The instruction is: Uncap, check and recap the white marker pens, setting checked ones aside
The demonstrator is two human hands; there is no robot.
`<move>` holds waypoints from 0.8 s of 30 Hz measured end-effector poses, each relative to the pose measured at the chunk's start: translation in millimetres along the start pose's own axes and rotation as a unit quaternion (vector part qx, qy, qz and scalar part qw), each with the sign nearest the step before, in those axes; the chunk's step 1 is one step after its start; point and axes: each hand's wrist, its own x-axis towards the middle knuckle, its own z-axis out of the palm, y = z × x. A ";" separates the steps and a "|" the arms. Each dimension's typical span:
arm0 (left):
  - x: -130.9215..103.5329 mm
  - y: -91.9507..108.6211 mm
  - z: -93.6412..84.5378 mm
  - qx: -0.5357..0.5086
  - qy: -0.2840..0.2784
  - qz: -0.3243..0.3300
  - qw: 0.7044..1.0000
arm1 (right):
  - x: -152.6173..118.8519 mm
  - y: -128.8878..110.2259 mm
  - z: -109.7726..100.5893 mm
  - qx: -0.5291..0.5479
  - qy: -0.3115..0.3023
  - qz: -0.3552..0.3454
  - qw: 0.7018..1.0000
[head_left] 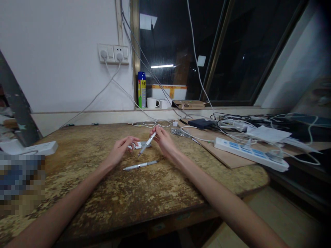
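Note:
My right hand [163, 139] pinches a white and grey pen [147, 143] near its upper end. That pen slants down to the left, its dark tip just above the table. My left hand [122, 146] is beside it on the left, fingers loosely curved and apart. Several white and grey pen-like pieces [141, 145] lie behind the held pen, close to my left fingertips; whether the fingers touch them I cannot tell. Nearer to me, another grey and white pen [140, 165] lies on the table, apart from both hands.
The worn wooden table [124, 203] ends at a front edge. To the right are a brown board [207, 148], a white power strip [250, 154] and tangled cables [232, 120]. A spray can [141, 90] and a white mug [152, 102] stand on the sill. Another power strip [46, 148] lies left.

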 end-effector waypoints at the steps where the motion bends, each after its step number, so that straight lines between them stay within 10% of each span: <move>1: 0.9 -2.3 -2.0 -0.005 0.004 -0.003 1.000 | 1.0 -2.0 -1.4 0.048 0.005 0.015 0.999; 10: 4.3 -14.6 -10.3 0.022 0.021 0.007 0.999 | 6.4 -18.8 -9.1 0.259 0.019 0.089 0.962; 24: 1.5 -15.5 -10.8 0.085 0.011 0.014 0.996 | 4.5 -28.2 -9.5 0.228 0.037 0.046 0.972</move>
